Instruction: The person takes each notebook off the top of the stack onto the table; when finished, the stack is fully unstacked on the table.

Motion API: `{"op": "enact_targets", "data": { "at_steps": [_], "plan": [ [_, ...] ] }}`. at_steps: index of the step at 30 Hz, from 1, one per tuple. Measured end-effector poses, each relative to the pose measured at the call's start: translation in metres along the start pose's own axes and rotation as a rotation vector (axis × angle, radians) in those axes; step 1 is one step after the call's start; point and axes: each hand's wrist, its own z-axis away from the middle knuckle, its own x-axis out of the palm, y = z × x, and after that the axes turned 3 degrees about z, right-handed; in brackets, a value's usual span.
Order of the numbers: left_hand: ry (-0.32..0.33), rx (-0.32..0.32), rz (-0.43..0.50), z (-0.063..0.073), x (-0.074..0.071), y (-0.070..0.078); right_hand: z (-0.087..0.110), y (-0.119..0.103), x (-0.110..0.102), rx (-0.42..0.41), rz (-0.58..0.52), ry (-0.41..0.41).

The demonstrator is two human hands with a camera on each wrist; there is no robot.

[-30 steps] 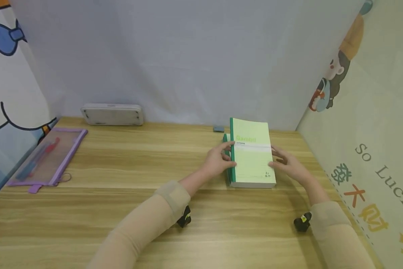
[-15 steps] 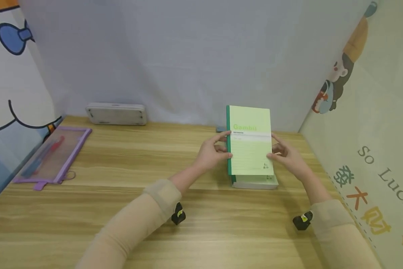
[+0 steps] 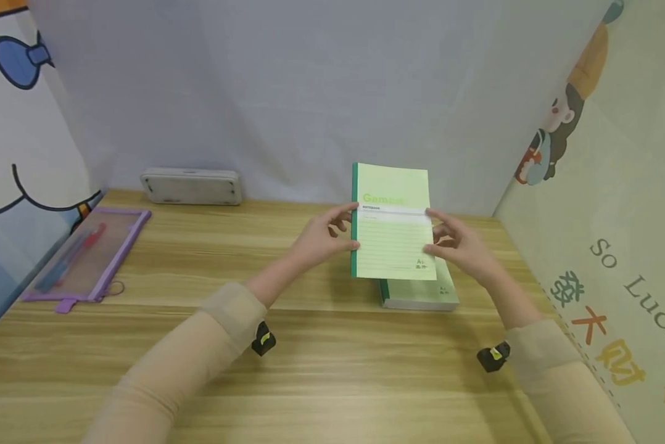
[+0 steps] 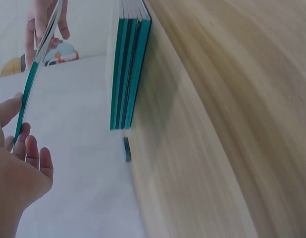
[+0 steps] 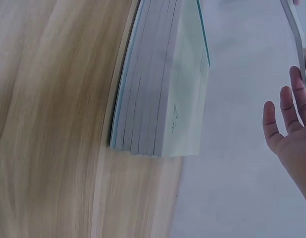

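Note:
Both hands hold a pale green notebook (image 3: 393, 246) with a dark green spine above the table. My left hand (image 3: 324, 237) pinches the spine edge between thumb and fingers; in the left wrist view that hand (image 4: 19, 168) grips the thin notebook (image 4: 28, 91) seen edge-on. On the opposite edge my right hand (image 3: 460, 243) pinches it too, and the right wrist view shows this hand (image 5: 296, 124) at the frame's right side. Below lies a stack of similar notebooks (image 3: 418, 293), partly covered by the held one; its green spines (image 4: 127, 74) show in the left wrist view.
A purple-edged mesh zip pouch (image 3: 88, 256) with pens inside lies at the left. Against the back curtain stands a white-grey case (image 3: 192, 187). A small grey-blue block (image 4: 127, 149) sits beyond the stack. A printed curtain (image 3: 604, 246) borders the table's right side.
The top notebook has come up off the stack in both hands. It has moved away from me, then leftward, baring the front of the stack below.

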Motion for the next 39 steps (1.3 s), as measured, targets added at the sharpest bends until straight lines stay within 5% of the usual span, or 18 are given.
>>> {"op": "enact_targets", "data": {
  "at_steps": [19,39],
  "plan": [
    [-0.063,-0.005,-0.256,0.025,-0.052,-0.03,-0.022,-0.013,0.054,-0.016,0.105,-0.162],
    [-0.172,-0.108,-0.455,0.038,-0.056,-0.078,-0.046,0.002,0.095,-0.053,0.364,-0.292]
  ]
}}
